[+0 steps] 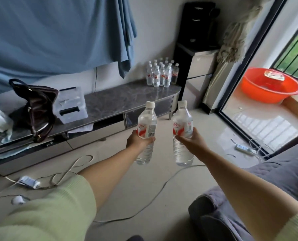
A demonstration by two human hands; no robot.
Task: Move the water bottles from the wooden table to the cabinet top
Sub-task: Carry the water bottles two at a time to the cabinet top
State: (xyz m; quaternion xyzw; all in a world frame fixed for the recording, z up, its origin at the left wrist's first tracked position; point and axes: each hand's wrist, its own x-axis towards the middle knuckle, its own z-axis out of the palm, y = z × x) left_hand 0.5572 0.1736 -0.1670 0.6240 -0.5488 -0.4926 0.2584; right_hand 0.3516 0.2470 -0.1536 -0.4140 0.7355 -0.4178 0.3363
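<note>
Head view: nearest, two pale-green sleeves are seen, with both forearms stretched forward over the floor point(144, 180), where cables lie loose. Each hand is closed around a capped, upright bottle at its label: the left hand point(139, 140) around the left bottle point(146, 132), the right hand point(189, 141) around the right bottle point(182, 131). Both bottles are held in the air, near each other but apart. Beyond them the cabinet point(120, 100) is seen, its dark marbled top carrying a brown bag point(36, 108) and a clear box point(71, 106) at the left, and a cluster of bottles point(161, 74) at the far right end. The wooden table is out of view. The carrying step is judged to be in hand, with two bottles midway to the cabinet. For the next move, both bottles would need to be brought forward over the bare stretch beside the cluster and set down upright without the standing ones being knocked, the cables being stepped over on the way
</note>
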